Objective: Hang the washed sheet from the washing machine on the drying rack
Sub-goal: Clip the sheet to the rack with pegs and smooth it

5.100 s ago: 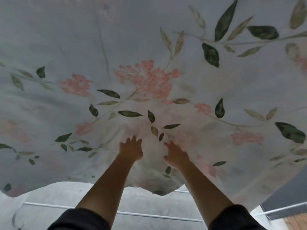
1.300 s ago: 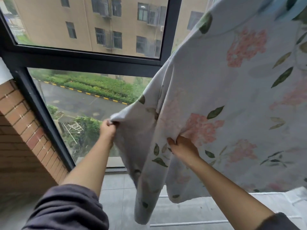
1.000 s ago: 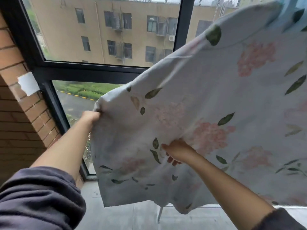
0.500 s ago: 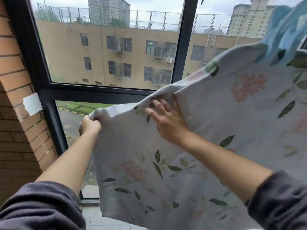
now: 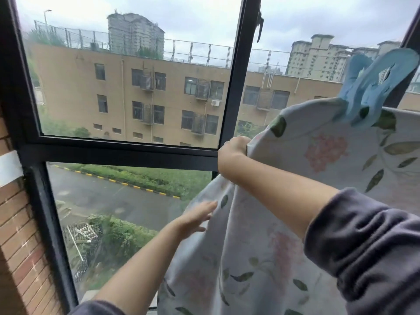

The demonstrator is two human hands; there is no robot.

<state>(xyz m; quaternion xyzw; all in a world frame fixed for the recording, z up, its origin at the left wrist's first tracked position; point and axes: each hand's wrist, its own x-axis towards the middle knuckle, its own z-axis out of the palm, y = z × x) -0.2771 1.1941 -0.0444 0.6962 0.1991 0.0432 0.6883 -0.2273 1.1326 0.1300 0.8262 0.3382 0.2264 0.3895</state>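
The floral sheet [image 5: 284, 223] already hangs from somewhere high on the right, its top line held by a blue clip [image 5: 372, 92] near the upper right edge; the rail of the drying rack itself is hidden behind the fabric, so where it runs cannot be told. The right hand [image 5: 234, 153] has its grip closed tight on the sheet's upper left corner, bunching the cloth in a fist just in front of the dark window frame [image 5: 127, 153]. The left hand [image 5: 195, 220] is lower, fingers spread and apart, flat against the hanging left edge and gripping nothing. The step in hand looks like spreading the loose end. To do it well, I would judge that the right hand should draw the corner out to the left along the line of the top edge, level with the clipped part, so the cloth lies flat, not gathered, while the left hand strokes down the side edge to pull out the vertical folds that show below the fist. The sheet's long axis runs left to right along that top edge, sloping down toward the held corner; the free width drops straight down toward the floor, printed face toward the person.
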